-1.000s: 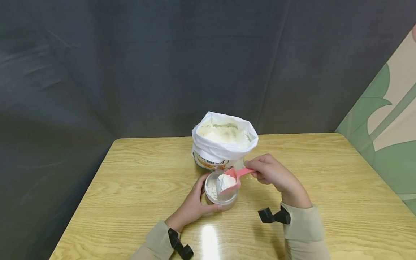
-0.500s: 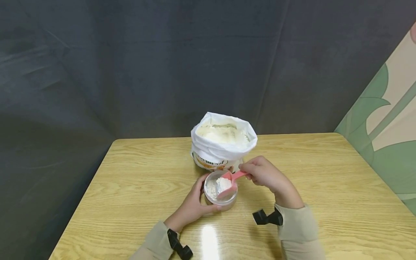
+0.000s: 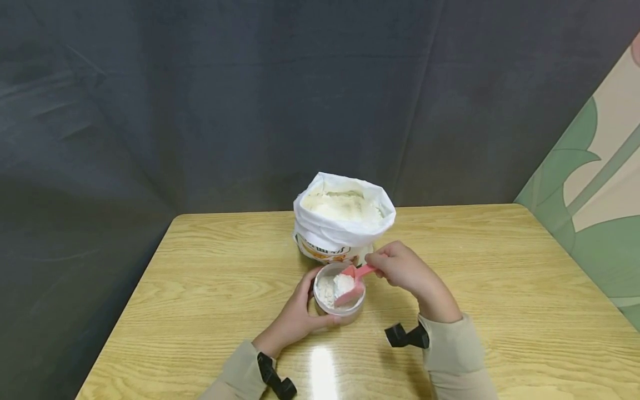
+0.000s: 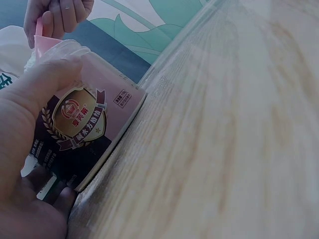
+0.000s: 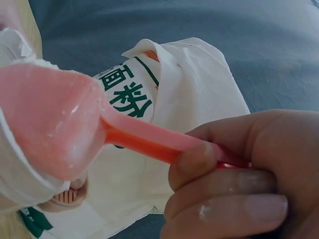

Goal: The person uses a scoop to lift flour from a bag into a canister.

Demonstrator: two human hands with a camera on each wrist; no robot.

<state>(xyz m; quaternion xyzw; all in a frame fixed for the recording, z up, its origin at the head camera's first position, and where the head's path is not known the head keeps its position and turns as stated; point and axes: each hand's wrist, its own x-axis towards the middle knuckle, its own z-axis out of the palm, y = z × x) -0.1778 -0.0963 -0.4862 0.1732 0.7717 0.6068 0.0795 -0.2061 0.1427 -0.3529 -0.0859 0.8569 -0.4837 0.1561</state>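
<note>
My left hand (image 3: 299, 314) grips a round plastic jar (image 4: 84, 114) with a printed label, thumb on the near side and fingers round the left. The jar stands on the table and has white powder inside. In my right hand (image 3: 406, 273) I hold a pink scoop (image 5: 55, 119) by its handle, pinched between thumb and curled fingers. The scoop's bowl, loaded with white powder (image 3: 343, 285), is tilted down into the jar's mouth. Just behind the jar stands a white flour bag (image 3: 325, 228), its top rolled open and full of powder.
The wooden table (image 3: 215, 266) extends to both sides of the hands. A dark cloth (image 3: 280, 100) hangs behind its far edge, and a green-patterned wall panel (image 3: 605, 222) stands at the right.
My right hand has moved left and slightly down, bringing the scoop's bowl further over and into the jar. My left hand and the jar have stayed nearly still.
</note>
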